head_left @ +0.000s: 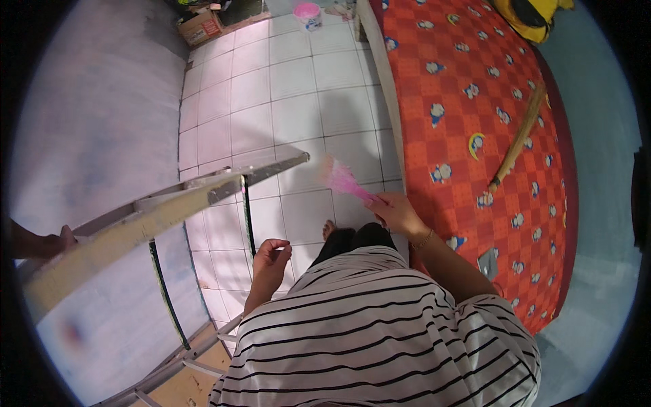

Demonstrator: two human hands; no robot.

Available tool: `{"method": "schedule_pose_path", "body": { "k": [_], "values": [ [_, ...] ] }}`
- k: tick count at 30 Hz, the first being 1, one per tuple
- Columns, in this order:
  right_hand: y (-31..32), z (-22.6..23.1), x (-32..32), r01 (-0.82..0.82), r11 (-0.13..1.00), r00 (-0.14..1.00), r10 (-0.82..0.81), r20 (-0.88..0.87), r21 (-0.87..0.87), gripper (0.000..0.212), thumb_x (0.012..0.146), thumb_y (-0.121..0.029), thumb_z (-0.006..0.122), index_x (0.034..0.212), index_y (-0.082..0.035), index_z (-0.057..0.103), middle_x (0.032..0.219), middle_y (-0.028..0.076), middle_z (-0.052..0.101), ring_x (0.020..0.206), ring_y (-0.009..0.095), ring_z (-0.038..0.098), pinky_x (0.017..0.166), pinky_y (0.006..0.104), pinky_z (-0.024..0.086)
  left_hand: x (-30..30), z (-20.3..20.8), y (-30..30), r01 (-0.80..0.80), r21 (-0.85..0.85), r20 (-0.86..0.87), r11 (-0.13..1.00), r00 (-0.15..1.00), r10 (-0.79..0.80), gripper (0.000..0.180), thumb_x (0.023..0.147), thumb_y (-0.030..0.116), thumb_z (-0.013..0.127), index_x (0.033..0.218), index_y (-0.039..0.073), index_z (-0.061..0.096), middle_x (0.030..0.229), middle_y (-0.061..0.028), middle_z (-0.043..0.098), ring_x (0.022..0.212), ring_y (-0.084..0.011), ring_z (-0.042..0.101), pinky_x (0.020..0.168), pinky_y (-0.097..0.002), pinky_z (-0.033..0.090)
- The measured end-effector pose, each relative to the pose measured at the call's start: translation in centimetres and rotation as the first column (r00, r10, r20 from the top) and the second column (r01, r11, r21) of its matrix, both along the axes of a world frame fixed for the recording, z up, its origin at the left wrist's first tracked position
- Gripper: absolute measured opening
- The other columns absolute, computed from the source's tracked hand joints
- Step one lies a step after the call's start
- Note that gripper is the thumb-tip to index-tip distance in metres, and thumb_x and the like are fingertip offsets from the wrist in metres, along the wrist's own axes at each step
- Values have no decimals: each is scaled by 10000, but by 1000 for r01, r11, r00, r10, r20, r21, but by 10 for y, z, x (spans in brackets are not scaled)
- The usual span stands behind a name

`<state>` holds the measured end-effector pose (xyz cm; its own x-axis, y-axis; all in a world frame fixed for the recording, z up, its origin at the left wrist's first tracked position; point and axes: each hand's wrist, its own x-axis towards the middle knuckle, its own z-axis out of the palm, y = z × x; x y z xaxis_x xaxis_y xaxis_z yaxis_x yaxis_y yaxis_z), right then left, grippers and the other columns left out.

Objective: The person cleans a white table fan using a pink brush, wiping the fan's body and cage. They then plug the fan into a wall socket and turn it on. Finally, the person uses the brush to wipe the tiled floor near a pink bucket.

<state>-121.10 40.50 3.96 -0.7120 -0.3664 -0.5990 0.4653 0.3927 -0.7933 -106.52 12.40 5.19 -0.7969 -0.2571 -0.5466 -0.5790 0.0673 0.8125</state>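
Observation:
My right hand [399, 216] is closed round the handle end of a pink, fan-shaped brush [349, 182]. Its pale, spread tip points away from me to the left, above the floor, and is blurred. Low in front of my body, my left hand [270, 264] has its fingers curled in, thumb against index finger. Whether anything is inside them is hidden. Close to the left hand runs a long, pale yellowish beam [129, 247] of a ladder-like frame with thin dark bars [248, 210]. At the far left, another person's hand [57, 243] rests on that beam.
White floor tiles [291, 115] stretch ahead between a pale wall [102, 102] and a bed with a red patterned cover [454, 95]. A wooden stick [519, 139] and a grey flat object [487, 263] lie on it. A pink-topped bucket [308, 17] and a cardboard box [200, 28] stand at the far end.

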Motion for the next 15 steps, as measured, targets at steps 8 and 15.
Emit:
{"method": "schedule_pose_path", "body": {
  "k": [8, 15],
  "values": [
    [-16, -9, -111, -43, 993, 980, 63, -190, 109, 319, 840, -312, 586, 832, 7, 603, 627, 60, 540, 570, 156, 500, 540, 314, 403, -96, 35, 0, 80, -86, 113, 993, 991, -70, 184, 838, 153, 623, 962, 30, 568, 646, 26, 517, 562, -41, 418, 519, -205, 356],
    [-9, 12, -261, -131, 964, 779, 245, -578, 232, 228, 781, -168, 650, 936, -1, 647, 642, 44, 544, 579, 92, 494, 526, 259, 406, -196, 9, -5, -5, 3, -15, 1000, 1000, 5, 196, 832, 163, 627, 962, 30, 565, 654, 2, 546, 562, -46, 458, 500, -211, 365]
  ]
}}
